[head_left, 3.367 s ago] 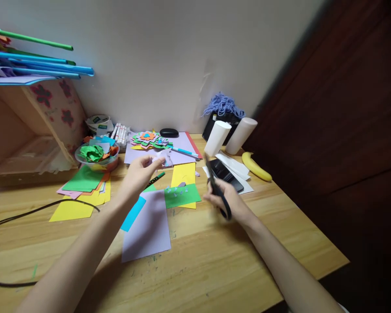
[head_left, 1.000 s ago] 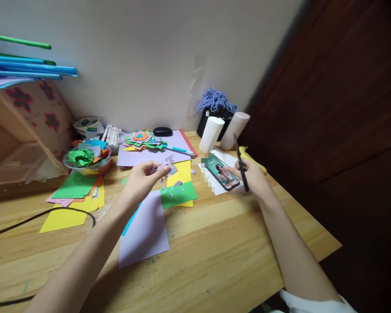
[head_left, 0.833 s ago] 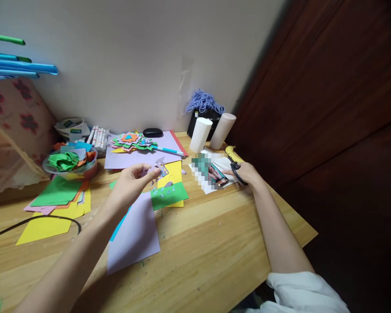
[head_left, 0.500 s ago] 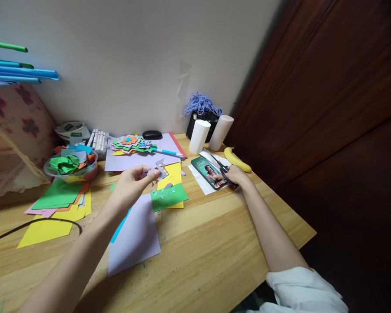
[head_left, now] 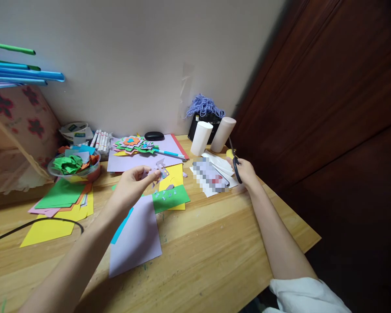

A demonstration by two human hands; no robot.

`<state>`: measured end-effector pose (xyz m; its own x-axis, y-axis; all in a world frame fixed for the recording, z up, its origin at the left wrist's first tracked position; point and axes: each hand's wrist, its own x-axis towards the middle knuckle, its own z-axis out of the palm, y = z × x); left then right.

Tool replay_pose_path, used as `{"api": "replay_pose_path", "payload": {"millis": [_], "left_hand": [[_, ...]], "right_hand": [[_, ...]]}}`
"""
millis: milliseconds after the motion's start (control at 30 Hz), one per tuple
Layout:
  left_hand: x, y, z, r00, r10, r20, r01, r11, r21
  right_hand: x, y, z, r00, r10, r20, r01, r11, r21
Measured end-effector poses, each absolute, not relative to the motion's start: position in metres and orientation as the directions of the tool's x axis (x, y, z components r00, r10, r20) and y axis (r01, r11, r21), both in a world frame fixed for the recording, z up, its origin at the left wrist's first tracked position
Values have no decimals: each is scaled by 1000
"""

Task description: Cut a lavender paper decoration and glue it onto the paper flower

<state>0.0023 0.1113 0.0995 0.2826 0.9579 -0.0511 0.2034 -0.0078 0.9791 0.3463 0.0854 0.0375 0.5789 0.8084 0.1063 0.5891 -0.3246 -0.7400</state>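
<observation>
Between thumb and fingers, my left hand [head_left: 132, 186] pinches a small cut-out piece of lilac paper [head_left: 161, 167] with holes in it. Beneath it lie a yellow sheet [head_left: 172, 174] and a green strip [head_left: 169, 200] strewn with tiny paper scraps. Closer to me is a lilac sheet [head_left: 137, 239] with a blue strip [head_left: 122, 226] at its left edge. My right hand [head_left: 247, 174] grips black-handled scissors [head_left: 236, 169], blades pointing up and away. Behind them a banana [head_left: 230, 153] is mostly hidden. A phone [head_left: 211, 174], its screen blurred out, rests on white paper just left of this hand.
Two white rolls [head_left: 201, 138] stand by a black box topped with purple yarn [head_left: 202, 105]. At the back, a layered paper flower [head_left: 132, 143] lies on lilac paper. Leftward are a bowl of paper scraps [head_left: 74, 174], markers [head_left: 101, 140], stacked coloured sheets [head_left: 60, 193] and a black cable [head_left: 52, 218].
My right hand has lifted the scissors from beside the phone and moved them right, turning the blades more upright. The phone screen is now blurred out. My left hand keeps its pinch.
</observation>
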Motion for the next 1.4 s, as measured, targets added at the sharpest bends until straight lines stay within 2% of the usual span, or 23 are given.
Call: {"api": "replay_pose_path", "payload": {"millis": [67,133,233,300,400,500,600,833,1400], "left_hand": [[2,113,97,290,956,-42,208,-20,978],[1,114,94,300,953,-38,214,-29,976],[2,115,92,295,954,-44,227,-26,974],[2,115,91,287,957,-52,226,-15,974],[2,115,90,278,960,-46,217,-16,976],[2,117,86,278,960,-23,223,-41,974],[2,119,82,270,963,-18,217,-43,975],[4,119,80,315,949,-2,159,-51,986],[11,110,84,363,928,-84,181,18,983]], "right_hand": [[340,82,41,575,802,161,485,-176,-857],[328,81,45,531,828,182,294,22,-956],[303,78,50,366,918,153,55,143,-988],[282,74,52,170,982,87,-86,103,-991],[253,63,48,-156,988,-12,-148,-36,-988],[232,49,37,-468,883,-43,-107,-105,-989],[221,37,27,-615,785,-73,-44,-127,-991],[213,30,24,-667,720,-194,106,-166,-980],[204,30,22,-658,729,-189,18,-236,-971]]}}
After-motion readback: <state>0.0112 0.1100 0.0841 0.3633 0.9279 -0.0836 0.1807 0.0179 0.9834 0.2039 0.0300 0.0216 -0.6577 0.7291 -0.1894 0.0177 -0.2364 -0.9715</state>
